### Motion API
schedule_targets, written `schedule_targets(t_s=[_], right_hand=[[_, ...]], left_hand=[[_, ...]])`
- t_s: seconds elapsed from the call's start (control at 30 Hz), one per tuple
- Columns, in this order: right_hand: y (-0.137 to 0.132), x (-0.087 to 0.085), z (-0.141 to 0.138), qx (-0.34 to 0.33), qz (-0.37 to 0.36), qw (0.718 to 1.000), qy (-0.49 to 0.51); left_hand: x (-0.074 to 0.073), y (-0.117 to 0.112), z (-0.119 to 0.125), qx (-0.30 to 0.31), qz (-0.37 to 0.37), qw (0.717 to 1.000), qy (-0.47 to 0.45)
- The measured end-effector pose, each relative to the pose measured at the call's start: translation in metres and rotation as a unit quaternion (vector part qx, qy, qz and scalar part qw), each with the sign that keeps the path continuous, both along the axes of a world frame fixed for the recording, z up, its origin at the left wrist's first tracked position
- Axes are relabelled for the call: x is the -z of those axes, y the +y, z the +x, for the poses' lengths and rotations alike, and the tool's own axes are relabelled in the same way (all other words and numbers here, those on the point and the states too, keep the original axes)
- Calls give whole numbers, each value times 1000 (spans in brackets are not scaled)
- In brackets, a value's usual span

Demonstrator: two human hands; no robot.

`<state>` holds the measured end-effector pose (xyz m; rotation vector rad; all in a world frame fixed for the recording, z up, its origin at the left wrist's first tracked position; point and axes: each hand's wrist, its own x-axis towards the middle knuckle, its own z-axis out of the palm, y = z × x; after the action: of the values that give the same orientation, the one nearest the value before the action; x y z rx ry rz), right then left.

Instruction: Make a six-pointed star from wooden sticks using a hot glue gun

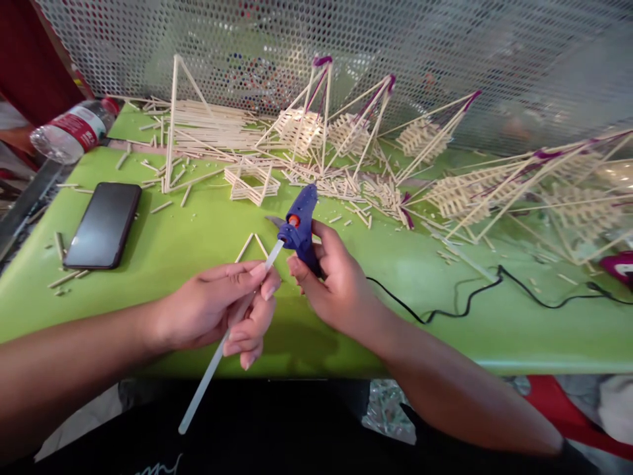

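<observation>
My left hand [217, 307] is shut on a long translucent glue stick [222, 343], pinching it between thumb and fingers. The stick's upper end reaches the back of a blue hot glue gun [300, 227], which my right hand [336, 284] grips by its handle. The gun's nozzle points away to the left, with an orange part showing at its rear. A black cord [469, 297] runs across the green table [346, 336] to the right of my right hand. Loose wooden sticks lie near both hands.
Several glued stick frames with purple bindings [356, 132] and scattered sticks cover the table's far side. A black smartphone [102, 225] and a plastic bottle [74, 130] lie at left. A perforated metal screen [445, 59] stands behind the table.
</observation>
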<state>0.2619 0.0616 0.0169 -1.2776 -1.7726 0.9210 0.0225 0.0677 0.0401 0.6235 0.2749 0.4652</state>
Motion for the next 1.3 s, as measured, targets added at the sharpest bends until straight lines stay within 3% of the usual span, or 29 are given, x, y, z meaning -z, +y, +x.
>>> schedule_targets(t_s=[0.5, 0.83, 1.1, 1.3], right_hand=[[-1, 10, 1, 38, 104, 991, -78], [2, 12, 4, 13, 121, 990, -75], [4, 29, 13, 23, 160, 985, -57], [2, 36, 18, 34, 166, 985, -32]], left_hand=[[2, -1, -1, 5, -3, 1000, -8], [-1, -2, -3, 13, 18, 999, 33], [4, -2, -7, 27, 27, 995, 91], [2, -2, -5, -12, 73, 990, 118]])
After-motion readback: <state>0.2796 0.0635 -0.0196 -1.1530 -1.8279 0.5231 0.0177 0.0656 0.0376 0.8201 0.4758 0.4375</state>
